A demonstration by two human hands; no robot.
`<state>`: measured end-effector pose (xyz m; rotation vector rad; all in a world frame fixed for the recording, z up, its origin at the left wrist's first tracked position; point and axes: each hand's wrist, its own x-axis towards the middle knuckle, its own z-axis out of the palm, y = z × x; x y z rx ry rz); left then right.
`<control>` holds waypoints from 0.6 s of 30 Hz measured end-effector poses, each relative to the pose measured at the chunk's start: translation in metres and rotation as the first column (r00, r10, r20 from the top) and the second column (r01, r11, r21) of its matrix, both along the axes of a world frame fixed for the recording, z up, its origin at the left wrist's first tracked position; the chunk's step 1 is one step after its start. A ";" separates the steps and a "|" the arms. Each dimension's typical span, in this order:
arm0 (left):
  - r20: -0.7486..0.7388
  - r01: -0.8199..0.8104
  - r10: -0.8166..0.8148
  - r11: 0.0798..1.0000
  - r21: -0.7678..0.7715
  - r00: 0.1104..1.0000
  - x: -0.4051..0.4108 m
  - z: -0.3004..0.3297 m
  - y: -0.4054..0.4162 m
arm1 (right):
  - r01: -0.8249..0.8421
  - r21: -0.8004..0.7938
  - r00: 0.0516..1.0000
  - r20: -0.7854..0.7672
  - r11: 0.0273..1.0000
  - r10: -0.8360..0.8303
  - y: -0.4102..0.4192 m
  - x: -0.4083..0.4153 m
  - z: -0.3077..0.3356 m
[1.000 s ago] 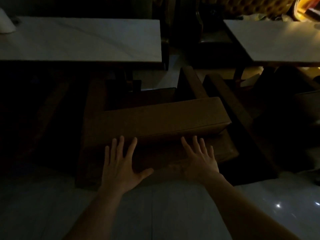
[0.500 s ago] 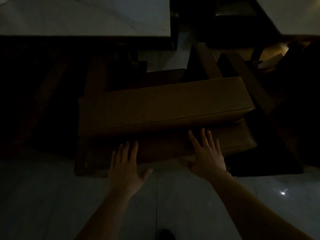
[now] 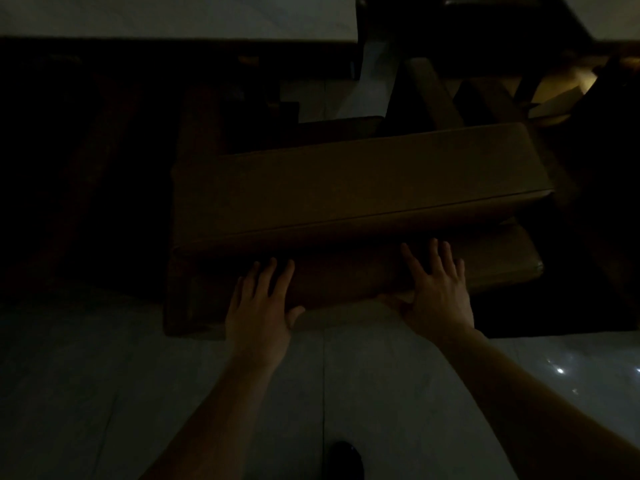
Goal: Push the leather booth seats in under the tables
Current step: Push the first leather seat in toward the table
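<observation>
We had both palms flat against the back of the leather booth seat [image 3: 360,188], the left hand [image 3: 259,306] and the right hand [image 3: 436,292], each with fingers spread wide and gripping nothing, simply pressed on the rear panel low down. The seat stood on the pale tiled floor [image 3: 104,393], just in front of us, with its far part nearing the white table [image 3: 173,15] at the top of the view; how much was already under the tabletop we could not tell in the dim light. We judged ourselves to be in the pushing step for this 1 seat, contact made and the shove in progress or about to start. The next move seemed to call for an even forward push from both arms, so that the seat would slide straight and not swing. Its long axis ran left to right across the view, tilted slightly, the right end a little farther from us. The open sitting side faced away, toward the table.
</observation>
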<state>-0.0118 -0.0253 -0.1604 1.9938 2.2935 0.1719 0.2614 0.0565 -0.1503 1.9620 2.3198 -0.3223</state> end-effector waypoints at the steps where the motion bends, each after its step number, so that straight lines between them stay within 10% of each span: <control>1: 0.000 0.004 -0.004 1.000 0.007 1.000 -0.002 0.001 0.000 | 0.005 0.011 1.000 0.002 1.000 -0.005 -0.001 -0.001 0.000; 18: -0.001 0.045 -0.045 0.999 0.013 0.999 -0.021 0.003 -0.008 | 0.078 0.008 0.997 0.027 0.997 -0.078 -0.026 -0.025 -0.002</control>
